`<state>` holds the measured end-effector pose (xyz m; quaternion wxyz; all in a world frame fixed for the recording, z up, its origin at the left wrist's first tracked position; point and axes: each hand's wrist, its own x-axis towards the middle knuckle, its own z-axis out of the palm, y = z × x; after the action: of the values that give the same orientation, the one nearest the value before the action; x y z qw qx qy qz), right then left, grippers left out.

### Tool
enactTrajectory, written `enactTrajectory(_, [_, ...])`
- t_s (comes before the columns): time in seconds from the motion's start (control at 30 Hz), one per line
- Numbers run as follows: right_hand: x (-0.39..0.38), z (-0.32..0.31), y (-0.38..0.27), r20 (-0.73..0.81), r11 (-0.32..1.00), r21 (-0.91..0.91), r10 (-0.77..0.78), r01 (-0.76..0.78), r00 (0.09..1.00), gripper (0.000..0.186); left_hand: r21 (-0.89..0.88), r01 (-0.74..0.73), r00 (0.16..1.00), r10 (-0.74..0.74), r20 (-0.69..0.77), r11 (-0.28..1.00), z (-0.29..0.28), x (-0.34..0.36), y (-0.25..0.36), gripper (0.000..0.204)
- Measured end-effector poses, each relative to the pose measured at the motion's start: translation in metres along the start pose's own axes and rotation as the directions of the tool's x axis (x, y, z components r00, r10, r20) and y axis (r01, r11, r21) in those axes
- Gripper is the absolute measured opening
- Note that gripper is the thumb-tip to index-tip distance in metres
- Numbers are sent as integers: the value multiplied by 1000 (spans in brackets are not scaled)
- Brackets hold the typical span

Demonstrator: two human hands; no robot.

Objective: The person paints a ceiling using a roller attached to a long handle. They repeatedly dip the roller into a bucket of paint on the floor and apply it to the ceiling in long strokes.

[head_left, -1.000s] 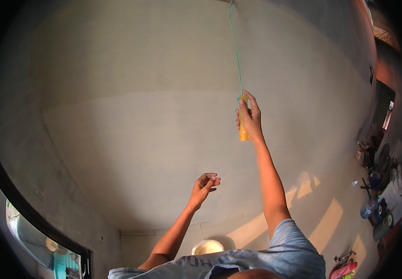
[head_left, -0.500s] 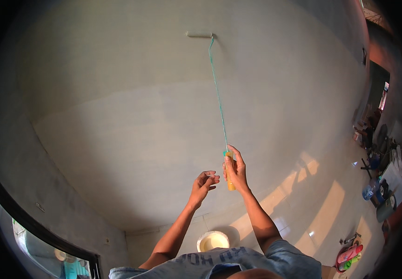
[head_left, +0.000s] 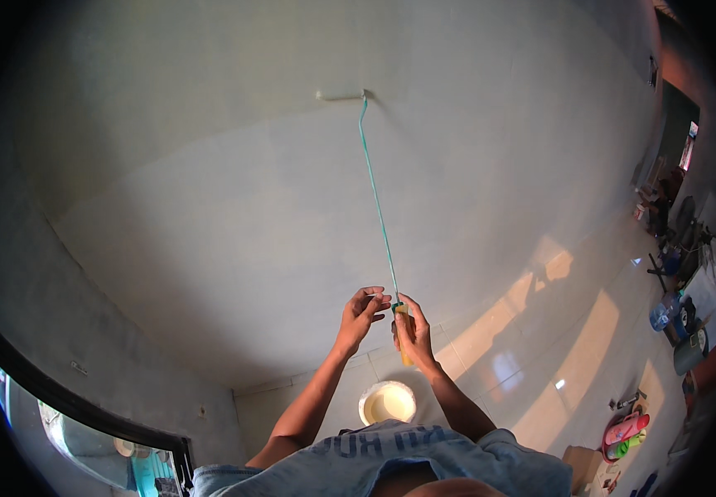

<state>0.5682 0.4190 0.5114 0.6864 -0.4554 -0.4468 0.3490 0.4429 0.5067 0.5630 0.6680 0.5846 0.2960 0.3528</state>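
Observation:
In my right hand (head_left: 414, 335) is the yellow handle of a paint roller (head_left: 377, 203), with the fingers wrapped around it. Its long thin green rod runs up to a pale roller sleeve (head_left: 341, 96), which lies against the wall (head_left: 275, 215). Just left of the handle, my left hand (head_left: 362, 319) has loosely bent, parted fingers and nothing in them; its fingertips come close to the rod. A faint curved edge crosses the wall, between a yellowish-grey upper area and a greyer lower one. Below my hands, a round white tub (head_left: 388, 403) of cream-coloured paint stands on the floor.
Sunlit patches fall on the tiled floor (head_left: 491, 364) at the right. Assorted household things, with a blue container (head_left: 663, 315) among them, crowd the far right. A red basket (head_left: 623, 431) sits at the lower right. A dark-framed window (head_left: 84, 422) is at the lower left.
The roller sleeve has moved down the wall and slightly left. My right hand has come down with the handle, and my left hand is now closer to the rod.

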Motion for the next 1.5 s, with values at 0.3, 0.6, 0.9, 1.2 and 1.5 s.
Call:
enactTrajectory(0.3, [-23,-7,15,-35,998,55,-28,30,999,39,5,17,1000,-16,-14,1000,-5,4,-8,36])
enactTrajectory(0.6, [-4,-15,22,-38,1000,1,-18,18,999,39,17,24,999,-24,25,1000,-3,4,-9,39])
enactTrajectory(0.9, [16,-25,30,9,999,-20,-24,24,1000,39,33,36,999,-35,-16,999,-9,6,-16,40])
enactTrajectory(1.2, [94,-34,-36,2,991,-22,-133,133,991,39,46,36,997,-32,-76,998,-6,1,-13,40])
enactTrajectory(1.5, [162,-31,-146,17,967,-67,-246,246,969,42,30,-10,993,14,-120,1000,4,-4,4,44])
